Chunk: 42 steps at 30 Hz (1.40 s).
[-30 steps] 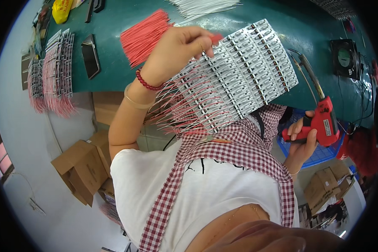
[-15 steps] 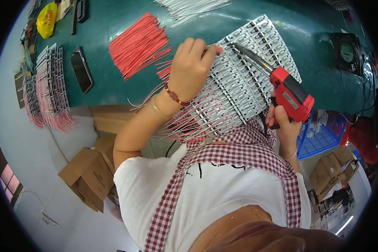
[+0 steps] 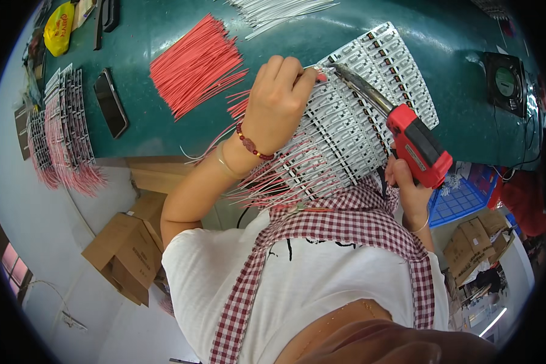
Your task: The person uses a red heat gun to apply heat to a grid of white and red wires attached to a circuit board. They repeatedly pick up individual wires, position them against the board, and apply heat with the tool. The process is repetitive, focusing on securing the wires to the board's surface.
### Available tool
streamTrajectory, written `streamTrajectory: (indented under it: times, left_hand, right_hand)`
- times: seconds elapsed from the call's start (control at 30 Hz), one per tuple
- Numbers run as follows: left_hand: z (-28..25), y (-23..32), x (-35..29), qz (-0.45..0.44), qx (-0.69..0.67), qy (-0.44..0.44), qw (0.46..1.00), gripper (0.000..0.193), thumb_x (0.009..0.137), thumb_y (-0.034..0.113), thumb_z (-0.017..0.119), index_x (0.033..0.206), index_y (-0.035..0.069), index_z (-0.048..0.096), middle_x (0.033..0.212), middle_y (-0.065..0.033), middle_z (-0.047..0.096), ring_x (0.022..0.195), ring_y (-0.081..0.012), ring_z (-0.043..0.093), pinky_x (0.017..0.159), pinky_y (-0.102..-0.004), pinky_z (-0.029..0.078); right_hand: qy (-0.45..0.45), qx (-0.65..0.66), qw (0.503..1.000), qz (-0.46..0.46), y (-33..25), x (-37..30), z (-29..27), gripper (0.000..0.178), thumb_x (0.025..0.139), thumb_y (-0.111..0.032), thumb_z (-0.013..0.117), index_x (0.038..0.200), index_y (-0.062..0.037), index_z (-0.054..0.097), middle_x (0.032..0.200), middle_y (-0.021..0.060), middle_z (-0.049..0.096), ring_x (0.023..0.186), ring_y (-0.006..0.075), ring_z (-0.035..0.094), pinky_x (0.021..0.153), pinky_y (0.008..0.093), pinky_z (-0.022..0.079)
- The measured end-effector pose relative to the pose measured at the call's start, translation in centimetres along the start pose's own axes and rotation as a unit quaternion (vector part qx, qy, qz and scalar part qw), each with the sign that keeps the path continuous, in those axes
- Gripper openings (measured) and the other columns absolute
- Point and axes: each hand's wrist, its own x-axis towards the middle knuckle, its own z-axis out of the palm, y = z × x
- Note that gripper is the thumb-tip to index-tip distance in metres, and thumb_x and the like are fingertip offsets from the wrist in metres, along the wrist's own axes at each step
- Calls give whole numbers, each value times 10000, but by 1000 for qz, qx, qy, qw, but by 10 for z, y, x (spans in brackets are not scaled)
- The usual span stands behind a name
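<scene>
My left hand (image 3: 276, 100) is closed in a pinch on red wires at the left side of a panel of white circuit boards (image 3: 400, 73). Red wire ends poke out past the fingertips, over the boards. With my right hand (image 3: 411, 191) I grip the handle of a red and black soldering gun (image 3: 420, 145). Its dark tip reaches to the panel's upper left part, a short way right of the left fingertips. Whether the tip touches a board is too fine to tell. Red and white wires (image 3: 279, 182) hang from the panel's lower left rows toward the checked apron.
On the green table (image 3: 145, 133) lie a pile of red wires (image 3: 197, 67), white wires (image 3: 279, 13), a phone (image 3: 111, 103) and a yellow bag (image 3: 59, 29). Wired panels (image 3: 70, 121) overhang its left end. A black fan (image 3: 505, 84) stands right; a blue crate (image 3: 461, 203) sits below.
The soldering gun has shifted slightly left, its tip moving up and away from the left fingertips. My left hand stays almost in place, still pinching. The view has shifted slightly.
</scene>
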Motion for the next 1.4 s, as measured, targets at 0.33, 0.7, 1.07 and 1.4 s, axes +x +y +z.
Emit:
streamTrajectory:
  times: [0.33, 0.7, 1.07, 1.4]
  left_hand:
    - [2, 1, 0, -8, -6, 3, 1000, 280, 656, -63, 595, 915, 20, 661, 776, -72, 490, 723, -227, 483, 637, -330, 428]
    - [1, 1, 1, -14, -1, 3, 1000, 257, 667, -63, 587, 899, 28, 654, 772, -71, 487, 718, -228, 480, 632, -337, 423]
    - [2, 3, 0, -13, 12, -4, 1000, 232, 688, -40, 584, 900, 29, 648, 786, -69, 489, 738, -231, 488, 649, -340, 422]
    - [-5, 6, 3, 41, 63, 29, 997, 254, 691, 4, 596, 937, 25, 659, 833, -67, 526, 740, -223, 495, 648, -335, 405]
  right_hand:
    - [7, -74, 997, 30, 6, -3, -4, 229, 799, -90, 727, 1002, -20, 647, 882, 45, 655, 774, 122, 610, 685, 282, 495]
    - [10, -69, 997, 39, 3, -5, -2, 260, 810, -110, 725, 1044, -32, 644, 902, 38, 650, 799, 121, 604, 691, 287, 491]
    - [5, 2, 1000, -19, -7, -7, 0, 346, 900, -127, 590, 1183, 62, 525, 660, 58, 548, 526, 99, 476, 507, 241, 402]
    - [27, 74, 997, 5, -7, -11, -1, 390, 894, -196, 602, 1186, 51, 525, 648, 66, 544, 503, 97, 453, 480, 238, 374]
